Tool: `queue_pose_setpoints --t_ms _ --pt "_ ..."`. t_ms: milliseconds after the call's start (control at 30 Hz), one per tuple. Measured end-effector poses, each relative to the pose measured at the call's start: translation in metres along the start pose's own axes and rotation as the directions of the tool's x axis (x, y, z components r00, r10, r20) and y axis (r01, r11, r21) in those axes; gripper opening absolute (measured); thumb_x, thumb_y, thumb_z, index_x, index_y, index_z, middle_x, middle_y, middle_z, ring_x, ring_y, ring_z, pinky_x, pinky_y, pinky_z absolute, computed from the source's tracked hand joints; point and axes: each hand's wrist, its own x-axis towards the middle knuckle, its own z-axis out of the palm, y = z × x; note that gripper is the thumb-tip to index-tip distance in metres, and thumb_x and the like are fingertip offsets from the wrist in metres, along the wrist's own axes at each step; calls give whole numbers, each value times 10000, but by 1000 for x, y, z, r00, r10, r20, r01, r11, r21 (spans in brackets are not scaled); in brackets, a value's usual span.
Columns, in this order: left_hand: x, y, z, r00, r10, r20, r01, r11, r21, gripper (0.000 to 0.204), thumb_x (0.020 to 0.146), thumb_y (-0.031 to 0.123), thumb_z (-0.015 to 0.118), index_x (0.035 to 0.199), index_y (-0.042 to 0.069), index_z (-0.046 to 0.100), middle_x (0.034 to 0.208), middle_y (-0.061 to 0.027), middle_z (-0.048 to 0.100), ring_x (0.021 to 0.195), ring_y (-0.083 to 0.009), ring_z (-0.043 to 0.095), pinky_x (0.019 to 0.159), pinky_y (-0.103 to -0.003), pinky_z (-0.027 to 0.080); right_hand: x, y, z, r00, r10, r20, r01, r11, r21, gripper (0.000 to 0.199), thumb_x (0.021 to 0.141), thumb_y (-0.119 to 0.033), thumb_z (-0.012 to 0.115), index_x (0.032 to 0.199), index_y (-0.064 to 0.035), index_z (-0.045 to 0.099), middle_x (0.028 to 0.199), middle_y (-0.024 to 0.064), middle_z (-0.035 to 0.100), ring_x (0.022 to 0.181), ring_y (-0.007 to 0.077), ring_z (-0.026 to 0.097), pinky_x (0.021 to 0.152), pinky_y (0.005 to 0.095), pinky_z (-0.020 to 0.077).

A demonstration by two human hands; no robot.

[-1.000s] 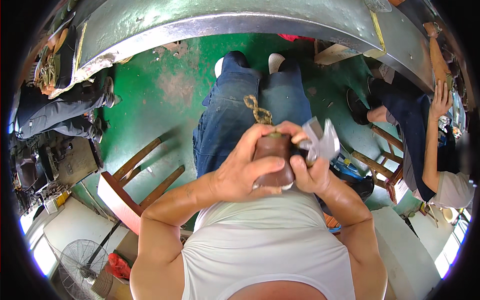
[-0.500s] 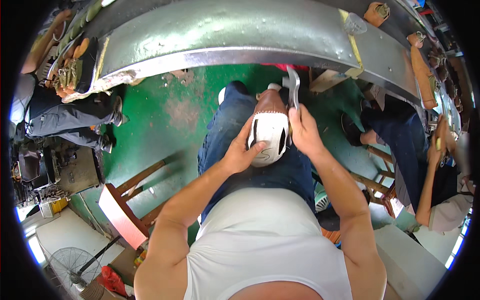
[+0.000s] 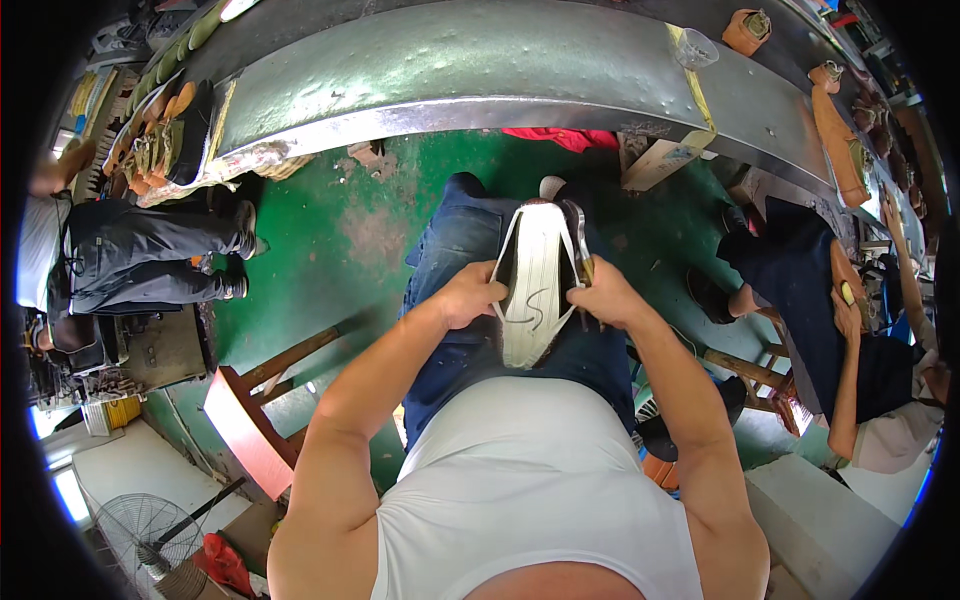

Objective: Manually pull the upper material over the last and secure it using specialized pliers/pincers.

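A shoe in the making (image 3: pixel 535 270) rests on my lap, with a white, ridged face turned up and a dark curved pen mark on it. Pale upper edges stand away from both sides, dark gaps showing between. My left hand (image 3: pixel 470 295) is closed, thumb and fingers pinching the left edge. Across from it, my right hand (image 3: pixel 608 292) pinches the right edge. That same hand keeps a metal tool (image 3: pixel 577 218) with a curved head against its palm; its exact kind is unclear. The brown toe seen earlier is hidden.
A metal-topped bench (image 3: pixel 450 85) runs across the front, bearing a clear cup (image 3: pixel 697 48) and brown shoe parts (image 3: pixel 840 150). Red cloth (image 3: pixel 565 138) lies beneath. Co-workers sit left (image 3: pixel 150 255) and right (image 3: pixel 790 290). A wooden stool (image 3: pixel 245 430) and fan (image 3: pixel 145 540) stand left.
The shoe has tilted so its white face turns up and the brown toe drops from sight. Both hands have shifted to its side edges. The tool has turned and sits lower.
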Motion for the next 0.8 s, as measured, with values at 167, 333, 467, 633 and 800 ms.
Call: queue_pose_setpoints --t_ms 167,333,467,633,800 --pt "-4 -10 10 991 57 121 -46 994 -95 834 773 1 620 1535 11 282 1420 -175 512 1289 -238 522 1073 -366 421 -48 -26 -29 996 88 -12 -88 957 -278 239 909 -208 644 1016 -9 568 782 140 677 740 305 685 697 395 524" --pt "-6 -51 20 968 250 -2 -232 901 367 1070 767 21 656 1573 5 -49 1589 -221 264 1450 -273 317 1175 -309 244 -76 -47 -23 971 -106 215 225 711 -666 225 917 -183 614 1058 -10 583 854 171 679 830 389 668 738 459 524" --pt "-6 -52 24 971 235 51 -238 968 84 965 875 96 600 1566 -7 -67 1624 -193 192 1463 -264 292 1176 -314 244 -65 -60 -7 928 -239 287 368 446 -816 242 892 -142 614 1063 30 600 892 175 673 880 396 657 723 484 525" --pt "17 -61 43 932 163 -324 -266 914 -305 631 1039 311 387 1538 -30 204 1550 -170 362 1408 -273 385 1138 -316 305 -49 -62 3 915 39 403 361 370 -856 226 865 -144 642 1009 26 600 880 184 669 855 372 661 704 492 526" --pt "50 -83 25 670 435 -601 -238 893 381 568 1075 381 299 1345 -57 540 1203 -272 651 1169 -387 613 1010 -393 454 -54 -47 7 937 -160 310 342 596 -726 270 856 -121 649 1053 45 569 937 228 648 883 387 651 785 463 525"
